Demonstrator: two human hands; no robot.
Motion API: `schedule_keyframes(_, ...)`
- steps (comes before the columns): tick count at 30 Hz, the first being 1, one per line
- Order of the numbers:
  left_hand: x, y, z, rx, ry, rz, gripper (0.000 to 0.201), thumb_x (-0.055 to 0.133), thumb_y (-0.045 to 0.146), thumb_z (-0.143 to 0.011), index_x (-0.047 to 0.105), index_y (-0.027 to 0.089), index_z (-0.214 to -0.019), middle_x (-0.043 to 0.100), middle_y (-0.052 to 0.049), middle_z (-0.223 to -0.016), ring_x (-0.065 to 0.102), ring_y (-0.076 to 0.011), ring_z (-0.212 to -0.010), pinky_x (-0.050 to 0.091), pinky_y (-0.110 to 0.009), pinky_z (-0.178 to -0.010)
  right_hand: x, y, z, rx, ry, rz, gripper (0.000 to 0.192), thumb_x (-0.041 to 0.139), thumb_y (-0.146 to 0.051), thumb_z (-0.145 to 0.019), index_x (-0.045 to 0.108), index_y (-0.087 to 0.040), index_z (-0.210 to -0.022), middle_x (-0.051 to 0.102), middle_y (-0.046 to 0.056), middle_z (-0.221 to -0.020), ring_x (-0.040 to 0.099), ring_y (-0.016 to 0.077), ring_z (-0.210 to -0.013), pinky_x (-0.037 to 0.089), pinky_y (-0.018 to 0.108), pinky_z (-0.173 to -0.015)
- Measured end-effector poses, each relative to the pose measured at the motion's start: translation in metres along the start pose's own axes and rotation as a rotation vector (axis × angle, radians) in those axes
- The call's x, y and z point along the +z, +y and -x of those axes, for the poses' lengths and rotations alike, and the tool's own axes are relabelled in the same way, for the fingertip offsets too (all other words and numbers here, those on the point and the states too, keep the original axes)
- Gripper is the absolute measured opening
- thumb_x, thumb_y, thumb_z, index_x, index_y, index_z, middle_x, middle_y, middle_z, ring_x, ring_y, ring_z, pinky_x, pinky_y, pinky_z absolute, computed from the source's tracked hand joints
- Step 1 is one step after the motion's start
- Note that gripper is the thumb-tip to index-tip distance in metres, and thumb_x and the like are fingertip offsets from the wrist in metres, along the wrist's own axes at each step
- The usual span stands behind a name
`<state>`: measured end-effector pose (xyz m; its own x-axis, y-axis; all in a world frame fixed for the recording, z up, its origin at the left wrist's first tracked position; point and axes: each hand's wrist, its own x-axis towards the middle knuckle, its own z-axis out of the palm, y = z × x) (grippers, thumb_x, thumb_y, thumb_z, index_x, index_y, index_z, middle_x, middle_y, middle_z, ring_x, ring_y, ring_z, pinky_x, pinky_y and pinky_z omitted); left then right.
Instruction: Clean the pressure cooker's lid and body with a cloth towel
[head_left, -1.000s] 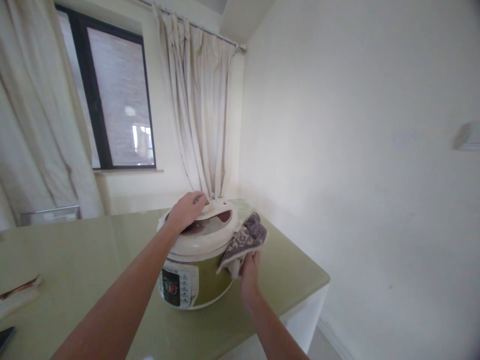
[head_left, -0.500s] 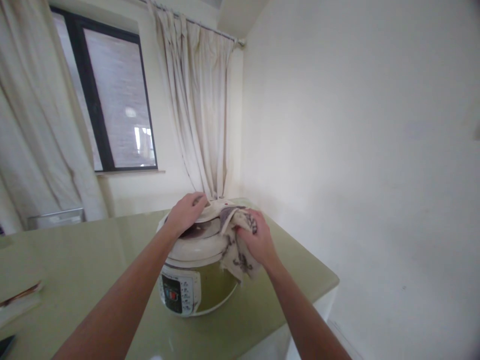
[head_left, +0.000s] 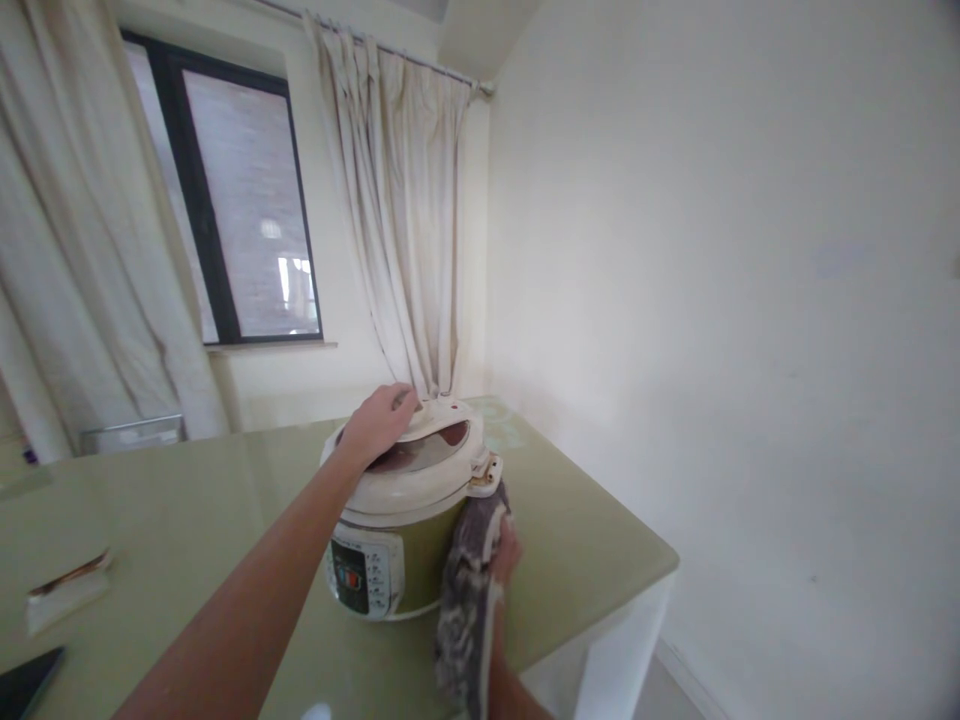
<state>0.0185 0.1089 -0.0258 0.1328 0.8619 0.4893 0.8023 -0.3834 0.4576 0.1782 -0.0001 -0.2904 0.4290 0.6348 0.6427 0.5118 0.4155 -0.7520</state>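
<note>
A white and green electric pressure cooker (head_left: 420, 555) stands upright on the table, its control panel facing me at the left. My left hand (head_left: 384, 425) is closed over the handle on top of the lid (head_left: 405, 495). Low at the cooker's right side, my right hand (head_left: 506, 552) grips a patterned grey and white cloth (head_left: 472, 590). The cloth lies against the cooker's side wall and hangs down toward me, slightly blurred. A side handle (head_left: 487, 477) juts out just above the cloth.
The pale green tabletop (head_left: 225, 530) ends at a corner on the right, close to a white wall (head_left: 720, 300). On the left lie a small whitish packet (head_left: 69, 590) and a dark flat object (head_left: 28, 688). Behind are curtains (head_left: 405, 200) and a window (head_left: 251, 200).
My right hand has moved the cloth from the lid's right edge down to the cooker's side, uncovering the lid and side handle. My left hand stays on the lid handle.
</note>
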Motion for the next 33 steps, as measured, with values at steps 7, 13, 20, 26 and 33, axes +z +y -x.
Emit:
schedule_keyframes(7,0.000,-0.002,-0.001,0.018,-0.001,0.025,0.047,0.037,0.048,-0.097,0.074,0.026,-0.116,0.075,-0.008,-0.127,0.065,-0.0272,-0.122,0.047,-0.038,-0.105,0.010,-0.074,0.034,-0.487,-0.132,0.342,0.108,0.076,-0.020,-0.067,0.034,-0.037,-0.165,0.022,0.019,-0.169,0.041,0.0540,-0.143,0.046,0.073,-0.102)
schedule_keyframes(13,0.003,-0.013,-0.010,0.008,-0.052,0.032,0.047,0.041,0.051,-0.095,0.075,0.026,-0.115,0.076,-0.006,-0.125,0.066,-0.0262,-0.120,0.048,-0.037,-0.107,-0.002,-0.117,-0.049,-0.651,-0.056,0.316,0.084,0.075,-0.041,-0.074,0.051,-0.042,-0.155,0.032,0.011,-0.165,0.046,0.0477,-0.139,0.036,0.068,-0.110)
schedule_keyframes(20,0.004,-0.015,-0.006,-0.014,-0.026,0.102,0.048,0.040,0.052,-0.096,0.074,0.026,-0.119,0.073,-0.007,-0.133,0.063,-0.0269,-0.127,0.043,-0.040,-0.115,-0.031,-0.031,-0.003,-0.673,-0.234,0.187,0.071,0.074,-0.030,-0.068,0.064,-0.042,-0.137,0.051,0.010,-0.149,0.057,0.0395,-0.130,0.046,0.060,-0.108)
schedule_keyframes(26,0.003,-0.014,-0.008,-0.040,-0.024,0.099,0.044,0.045,0.051,-0.095,0.074,0.027,-0.119,0.074,-0.006,-0.131,0.066,-0.0266,-0.122,0.045,-0.040,-0.113,-0.032,0.003,-0.027,0.233,-0.084,-0.190,0.063,0.061,-0.041,-0.081,0.057,-0.025,-0.141,0.067,0.015,-0.131,0.066,0.0339,-0.121,0.054,0.050,-0.104)
schedule_keyframes(33,-0.003,-0.004,-0.002,-0.024,-0.033,0.116,0.042,0.047,0.052,-0.094,0.075,0.026,-0.112,0.075,-0.006,-0.126,0.066,-0.0277,-0.119,0.047,-0.041,-0.108,-0.001,0.022,-0.139,0.386,-0.194,-0.353,0.065,0.060,-0.060,-0.079,0.072,-0.018,-0.127,0.072,0.018,-0.133,0.065,0.0370,-0.128,0.047,0.053,-0.112)
